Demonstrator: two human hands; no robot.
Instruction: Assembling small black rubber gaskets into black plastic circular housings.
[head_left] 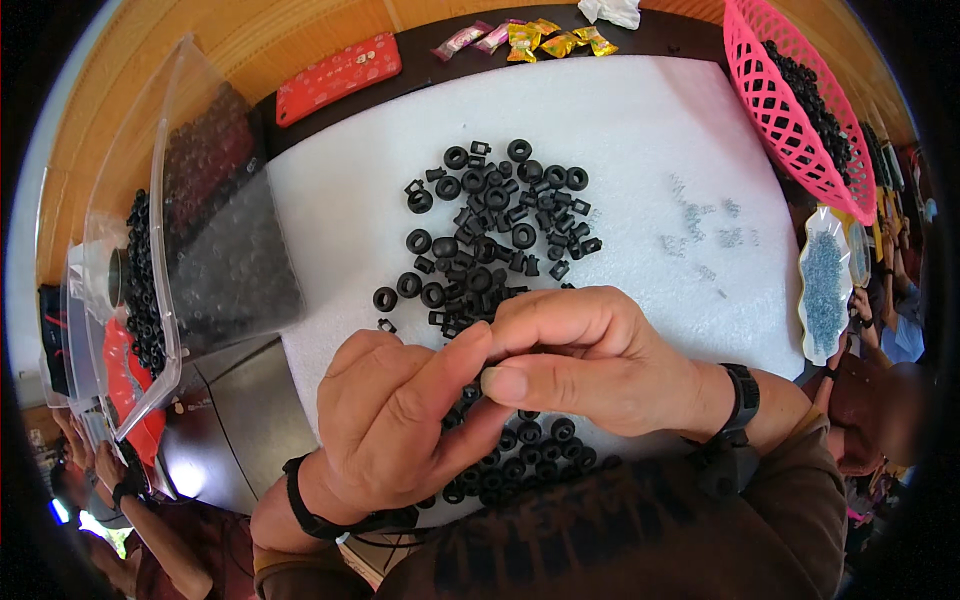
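Close together over the white foam sheet [650, 130], my left hand [390, 425] and my right hand [590, 365] meet at their fingertips. Both are closed in a pinch, and my fingers hide whatever is between them. Just beyond them lies a loose heap of small black plastic parts [495, 198], some round like rings and some shaped like little spools or blocks. Nearer my body, partly under my hands, is a second group of round black pieces [548, 450]. Tiny clear bits [695, 222] are scattered on the sheet to the right.
A clear plastic bin [232, 250] with black parts stands at left. At right are a pink lattice basket [750, 85] of black parts and a scalloped white dish [814, 352] of tiny bluish pieces. A red phone case [340, 78] and wrapped candies [525, 42] lie behind. People sit on both sides.
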